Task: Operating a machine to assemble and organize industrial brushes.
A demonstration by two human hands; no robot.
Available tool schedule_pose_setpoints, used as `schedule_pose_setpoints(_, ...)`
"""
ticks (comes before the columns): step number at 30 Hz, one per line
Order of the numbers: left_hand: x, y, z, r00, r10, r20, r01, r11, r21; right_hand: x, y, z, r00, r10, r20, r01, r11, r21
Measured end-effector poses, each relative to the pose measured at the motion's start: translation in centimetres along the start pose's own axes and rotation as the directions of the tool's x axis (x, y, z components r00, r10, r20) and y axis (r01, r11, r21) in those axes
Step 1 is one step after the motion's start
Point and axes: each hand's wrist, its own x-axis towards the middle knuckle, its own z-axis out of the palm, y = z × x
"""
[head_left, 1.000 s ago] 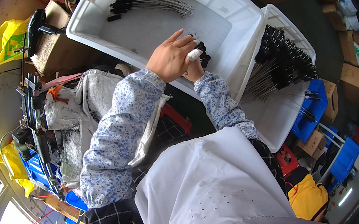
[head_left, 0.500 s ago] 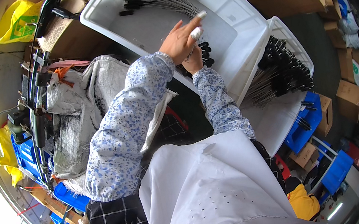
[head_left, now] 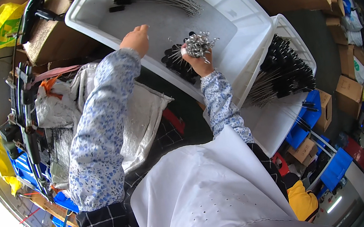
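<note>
Right hand clamps a bundle of wire brushes, upper centre; left hand, seemingly loose-fingered, hovers over the white bin.

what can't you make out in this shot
- Head view: left hand shows only its back; fingertips and any contact with the upper white bin hidden.
- Right hand grips a bundle of thin metal rods; count too fine.
- Lower white bin: partly covered by the upper one.
</note>
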Motion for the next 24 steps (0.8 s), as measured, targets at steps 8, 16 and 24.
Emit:
schedule_pose_setpoints(8, 6.8, -1.4, 12.0, 0.639, -0.318, 0.700, -0.173, 0.828, 0.534, -1.0, 0.0, -3.6, 0.983, 0.181, -0.024, -0.169, 0.953, 0.250)
schedule_pose_setpoints(16, 7.9, -4.7, 14.2, 0.385, -0.527, 0.758, -0.089, 0.796, 0.599, -0.1, 0.2, -2.8, 0.978, 0.198, -0.062, -0.138, 0.843, 0.520)
schedule_pose_setpoints(24, 3.9, 3.6, 0.7, 0.615, -0.267, 0.742, -0.277, 0.808, 0.520, 0.0, -0.3, -2.5, 0.949, 0.282, -0.142, -0.220, 0.913, 0.343)
